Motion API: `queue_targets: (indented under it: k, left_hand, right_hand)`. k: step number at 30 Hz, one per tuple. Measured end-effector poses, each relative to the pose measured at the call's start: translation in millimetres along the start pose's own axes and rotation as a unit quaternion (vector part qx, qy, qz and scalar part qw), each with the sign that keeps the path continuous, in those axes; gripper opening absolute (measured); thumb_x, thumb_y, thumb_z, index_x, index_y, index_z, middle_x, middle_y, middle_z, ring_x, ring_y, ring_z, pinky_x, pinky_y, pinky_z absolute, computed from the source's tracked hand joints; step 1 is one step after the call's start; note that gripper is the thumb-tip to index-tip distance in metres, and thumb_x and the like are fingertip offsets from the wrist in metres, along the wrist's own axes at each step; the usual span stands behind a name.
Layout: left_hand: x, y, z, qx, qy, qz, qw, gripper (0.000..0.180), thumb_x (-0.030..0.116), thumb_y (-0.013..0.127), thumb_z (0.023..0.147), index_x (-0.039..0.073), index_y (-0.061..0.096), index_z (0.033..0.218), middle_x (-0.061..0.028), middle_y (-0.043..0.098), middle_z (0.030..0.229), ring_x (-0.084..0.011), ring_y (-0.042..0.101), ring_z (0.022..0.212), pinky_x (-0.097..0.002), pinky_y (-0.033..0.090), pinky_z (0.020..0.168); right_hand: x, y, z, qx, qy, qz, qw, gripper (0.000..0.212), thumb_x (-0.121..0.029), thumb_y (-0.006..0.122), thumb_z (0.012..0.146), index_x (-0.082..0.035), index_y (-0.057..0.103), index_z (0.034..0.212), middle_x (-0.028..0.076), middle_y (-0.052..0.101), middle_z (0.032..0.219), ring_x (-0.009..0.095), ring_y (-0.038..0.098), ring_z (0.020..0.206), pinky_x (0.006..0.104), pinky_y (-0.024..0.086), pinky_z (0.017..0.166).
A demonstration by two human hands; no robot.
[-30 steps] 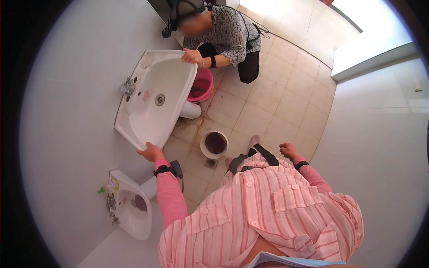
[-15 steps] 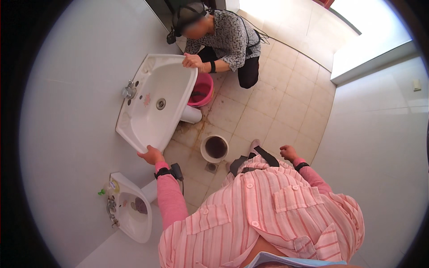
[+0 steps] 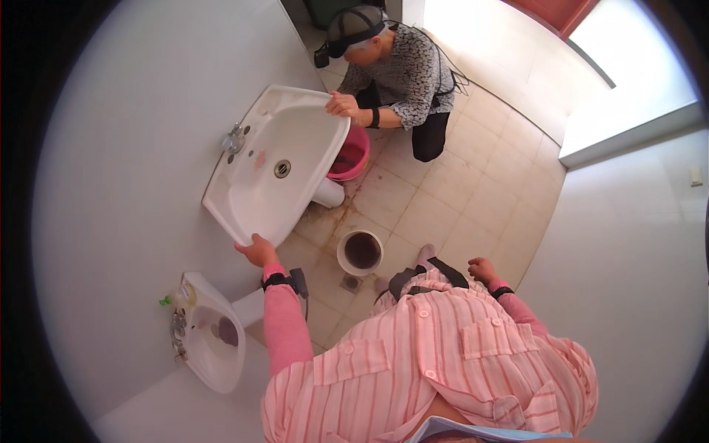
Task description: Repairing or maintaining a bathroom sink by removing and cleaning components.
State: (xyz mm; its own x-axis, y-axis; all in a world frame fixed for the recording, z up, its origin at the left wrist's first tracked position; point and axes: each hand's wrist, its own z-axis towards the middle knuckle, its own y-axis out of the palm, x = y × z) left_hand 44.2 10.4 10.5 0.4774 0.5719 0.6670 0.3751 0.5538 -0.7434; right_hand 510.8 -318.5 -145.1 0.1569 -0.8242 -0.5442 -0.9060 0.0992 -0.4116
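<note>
My left hand [image 3: 258,251] holds the near corner of a large white washbasin [image 3: 251,188] by its rim. The basin stands against the wall on a white pedestal [image 3: 329,194]. It has a metal tap [image 3: 234,139], a drain [image 3: 282,169] and a reddish mark inside. At its far corner, another person's hand [image 3: 343,105] rests on the rim; that person crouches beside it. My right hand [image 3: 484,270] hangs apart at my right side with its fingers curled and nothing visible in it.
A pink bucket [image 3: 360,164] stands beside the pedestal, close to the crouching person. On the tiled floor in front of me, a white bucket [image 3: 343,255] holds dark liquid, next to a floor drain [image 3: 351,283]. A smaller washbasin [image 3: 214,365] is on the wall at near left.
The view has shifted and turned slightly, so the large basin and the other person appear further right. My left hand stays on the basin's rim, and my right hand remains curled.
</note>
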Motion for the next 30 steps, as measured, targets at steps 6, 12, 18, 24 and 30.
queue_targets:
  k: [6,12,18,24,30]
  left_hand:
    - [-5.7,2.5,3.5,0.008,0.003,-0.006,1.0,0.065,0.021,0.05,0.076,0.002,0.022,0.131,-0.0255,0.051,0.111,-0.0393,0.054,0.095,-0.0429,0.043,0.082]
    - [-7.6,5.5,5.9,0.005,0.006,-0.018,1.0,0.063,0.019,0.051,0.077,0.002,0.022,0.131,-0.0262,0.051,0.11,-0.0396,0.054,0.095,-0.0434,0.042,0.083]
    - [-7.6,3.6,4.1,0.002,0.007,-0.026,1.0,0.063,0.019,0.051,0.077,0.001,0.022,0.13,-0.0262,0.051,0.11,-0.0395,0.054,0.095,-0.0432,0.043,0.082]
    - [-12.7,6.7,8.9,0.019,0.021,0.001,1.0,0.063,0.02,0.051,0.078,0.002,0.021,0.131,-0.0261,0.051,0.111,-0.0397,0.053,0.096,-0.0438,0.043,0.083]
    - [-8.5,5.4,3.4,0.006,0.015,-0.008,1.0,0.063,0.02,0.052,0.077,0.002,0.023,0.13,-0.0263,0.051,0.11,-0.0398,0.054,0.096,-0.0435,0.042,0.083]
  right_hand:
    - [-10.4,-3.0,2.3,-0.018,0.019,0.009,1.0,0.032,-0.007,0.053,0.068,0.002,0.06,0.098,0.01,0.061,0.067,0.017,0.058,0.054,0.0292,0.047,0.047]
    - [-18.2,-6.9,6.4,-0.049,0.021,-0.019,0.998,0.034,-0.007,0.056,0.07,0.003,0.057,0.103,0.011,0.061,0.077,0.017,0.06,0.063,0.0283,0.049,0.049]
    - [-28.7,-5.9,3.7,-0.048,0.026,-0.017,0.998,0.034,-0.007,0.055,0.069,0.002,0.058,0.102,0.011,0.062,0.078,0.017,0.06,0.062,0.0286,0.049,0.05]
    - [-30.6,-2.7,7.4,-0.05,0.001,-0.004,0.999,0.033,-0.007,0.055,0.069,0.003,0.058,0.101,0.01,0.061,0.076,0.017,0.059,0.061,0.0285,0.049,0.049]
    - [-28.9,-2.6,12.0,-0.049,0.004,-0.013,0.999,0.034,-0.006,0.055,0.069,0.003,0.057,0.102,0.01,0.061,0.075,0.017,0.058,0.06,0.0281,0.048,0.048]
